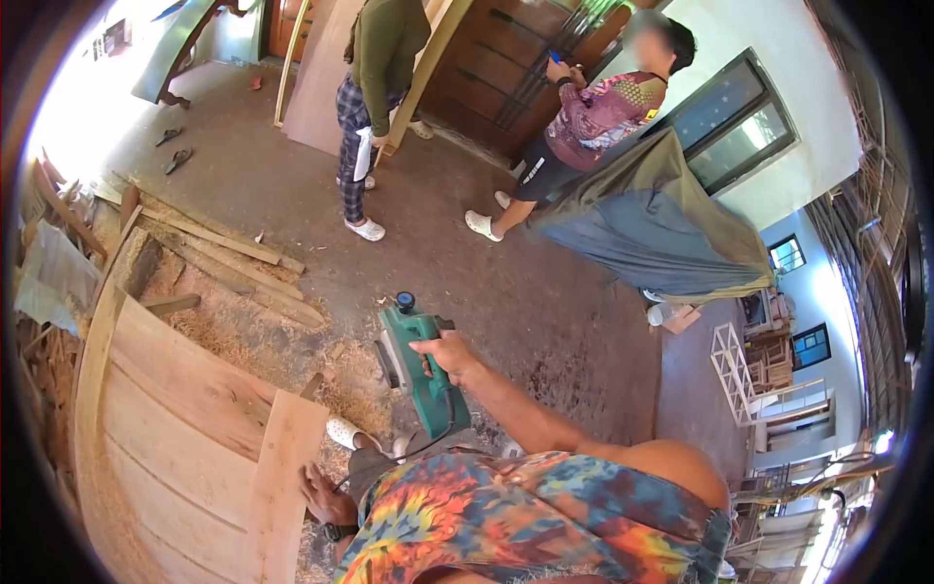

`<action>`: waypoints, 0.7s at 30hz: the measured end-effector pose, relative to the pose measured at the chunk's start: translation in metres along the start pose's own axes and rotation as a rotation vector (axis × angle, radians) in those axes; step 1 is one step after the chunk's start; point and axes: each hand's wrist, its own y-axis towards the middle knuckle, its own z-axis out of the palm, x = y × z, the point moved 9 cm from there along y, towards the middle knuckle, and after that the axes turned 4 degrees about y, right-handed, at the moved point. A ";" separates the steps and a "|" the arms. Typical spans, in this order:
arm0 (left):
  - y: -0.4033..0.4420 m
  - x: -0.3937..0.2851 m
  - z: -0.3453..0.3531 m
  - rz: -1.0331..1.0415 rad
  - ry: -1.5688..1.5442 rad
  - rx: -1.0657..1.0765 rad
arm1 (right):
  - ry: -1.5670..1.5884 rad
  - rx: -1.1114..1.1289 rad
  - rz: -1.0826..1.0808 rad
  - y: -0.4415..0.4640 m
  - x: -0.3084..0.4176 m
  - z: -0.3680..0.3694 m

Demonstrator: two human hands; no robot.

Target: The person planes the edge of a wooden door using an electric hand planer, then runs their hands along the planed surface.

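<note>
A green electric hand planer point(416, 384) with a dark front knob is held up off to the right of the wooden panel, over the shavings. My right hand point(446, 356) is closed around its handle, and a dark cord runs from its rear toward my body. My left hand point(327, 494), with a watch on the wrist, is at the near edge of the wooden panel point(185, 443). Its fingers are extended against the light end board point(290, 453), and the hand holds nothing.
Wood shavings point(219, 341) and loose planks point(229, 277) lie beyond the panel. Two people stand farther off: one in a green top point(389, 49), one in a patterned maroon shirt point(605, 122). A draped cloth cover point(662, 224) stands at the right. Sandals point(177, 161) lie on the floor.
</note>
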 end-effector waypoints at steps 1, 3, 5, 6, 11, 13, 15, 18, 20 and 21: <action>0.013 0.000 0.004 -0.034 0.074 0.072 | 0.009 0.031 -0.018 0.012 0.010 0.011; 0.035 -0.005 0.015 -0.061 0.137 0.105 | -0.021 0.059 -0.023 0.039 0.021 0.026; 0.041 0.003 0.036 -0.141 0.203 0.187 | -0.091 0.083 -0.016 0.059 0.031 0.039; 0.044 0.001 0.042 -0.135 0.202 0.188 | -0.088 0.079 -0.017 0.068 0.033 0.042; 0.059 0.005 0.086 -0.213 0.466 0.151 | -0.147 0.279 0.093 0.137 0.031 0.081; 0.023 0.034 0.115 -0.304 0.535 0.110 | -0.186 0.366 0.136 0.180 -0.016 0.102; 0.001 0.068 0.136 -0.413 0.364 0.090 | -0.271 0.432 0.244 0.204 -0.090 0.131; 0.001 0.141 0.161 -0.389 0.258 -0.062 | -0.221 0.455 0.424 0.251 -0.177 0.181; 0.030 0.163 0.141 -0.446 0.307 -0.141 | -0.428 0.562 0.424 0.291 -0.207 0.250; 0.034 0.177 0.137 -0.400 0.374 -0.184 | -0.516 0.690 0.302 0.316 -0.229 0.261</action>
